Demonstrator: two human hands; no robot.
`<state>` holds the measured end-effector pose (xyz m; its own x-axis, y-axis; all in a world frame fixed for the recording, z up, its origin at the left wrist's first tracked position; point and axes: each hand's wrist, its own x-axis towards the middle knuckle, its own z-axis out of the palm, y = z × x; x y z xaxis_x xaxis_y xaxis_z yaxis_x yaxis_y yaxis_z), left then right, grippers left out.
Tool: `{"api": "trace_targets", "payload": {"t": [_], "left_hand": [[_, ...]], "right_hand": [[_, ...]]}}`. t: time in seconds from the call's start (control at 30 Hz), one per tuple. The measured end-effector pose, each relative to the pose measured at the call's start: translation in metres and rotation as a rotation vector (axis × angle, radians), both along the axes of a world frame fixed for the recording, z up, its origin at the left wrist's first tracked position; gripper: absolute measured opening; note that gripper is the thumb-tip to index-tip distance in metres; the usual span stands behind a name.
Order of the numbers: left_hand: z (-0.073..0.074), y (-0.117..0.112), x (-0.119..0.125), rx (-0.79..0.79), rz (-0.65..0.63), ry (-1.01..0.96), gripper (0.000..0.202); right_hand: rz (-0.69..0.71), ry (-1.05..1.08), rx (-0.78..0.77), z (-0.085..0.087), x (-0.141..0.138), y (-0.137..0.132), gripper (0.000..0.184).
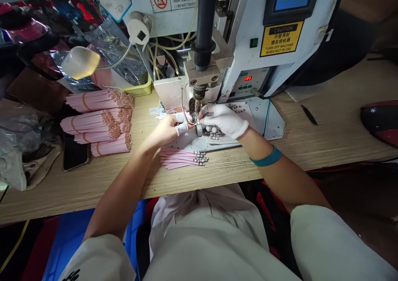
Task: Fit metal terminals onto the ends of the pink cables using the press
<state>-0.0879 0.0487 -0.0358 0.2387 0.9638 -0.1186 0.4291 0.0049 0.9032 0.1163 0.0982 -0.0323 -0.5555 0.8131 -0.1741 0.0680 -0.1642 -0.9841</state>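
Note:
My left hand [170,128], with white finger cots on thumb and fingers, is closed in a pinch just left of the soldering machine's tip [197,105]. What it pinches is too small to make out. My right hand [224,120], in a white glove with bare fingertips, pinches at the right of the same tip; what lies between those fingers is hidden. A thin curved tube [183,102] comes down between the hands. Small metal connectors [215,135] lie under my right hand. Nearer me, several pink wires [178,158] with metal connectors at their ends rest on the table.
Banded bundles of pink wires [93,123] are stacked at left, beside a phone [75,151] and a yellow basket [138,90]. The white machine [242,71] stands behind, its display reading 385. A dark pointed tool [309,114] lies on the wooden table [326,136] at right.

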Motion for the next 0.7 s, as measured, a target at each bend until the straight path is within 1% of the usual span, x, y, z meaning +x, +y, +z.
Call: {"api": "trace_targets", "payload": {"t": [0.1, 0.33, 0.6, 0.7], "left_hand": [[0.0014, 0.0000, 0.0008, -0.008, 0.026, 0.010, 0.026], [0.0096, -0.0028, 0.0081, -0.015, 0.092, 0.040, 0.020], [0.0050, -0.0007, 0.0070, -0.030, 0.136, 0.064, 0.017], [0.0059, -0.0005, 0.0072, -0.038, 0.147, 0.066, 0.016]], "right_hand": [[-0.004, 0.005, 0.006, -0.0014, -0.0005, 0.0004, 0.013], [0.005, -0.014, 0.005, -0.0026, 0.0002, 0.0008, 0.013], [0.008, -0.019, 0.052, -0.0034, 0.0014, 0.0013, 0.013], [0.011, 0.003, 0.054, -0.0039, 0.0019, 0.0017, 0.013]]}}
